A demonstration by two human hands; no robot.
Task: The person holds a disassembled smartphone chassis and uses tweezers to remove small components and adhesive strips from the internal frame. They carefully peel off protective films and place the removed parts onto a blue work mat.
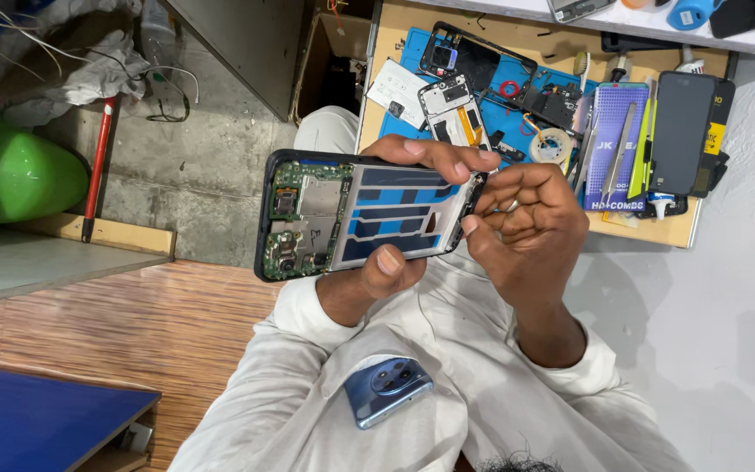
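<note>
In the head view, the left hand grips an opened phone held flat over the person's lap, its back removed: fingers curl over the far long edge and the thumb presses the near edge. Inside the black frame sits a green circuit board with dull metal shields at one end, and a glossy blue-and-white panel of angular strips covers the rest. The right hand is curled at the phone's other end, thumb and fingertips pinched against that short edge; whether it holds a small tool there cannot be told. A smooth blue phone back cover with a round camera ring lies on the person's wrinkled white sleeve below the hands. Beyond the hands, a wooden bench carries a blue work mat strewn with a bare phone frame, a roll of tape, metal tweezers and a dark glass screen. To the left, a shiny green rounded thing and a red rod rest on the rough concrete floor.
</note>
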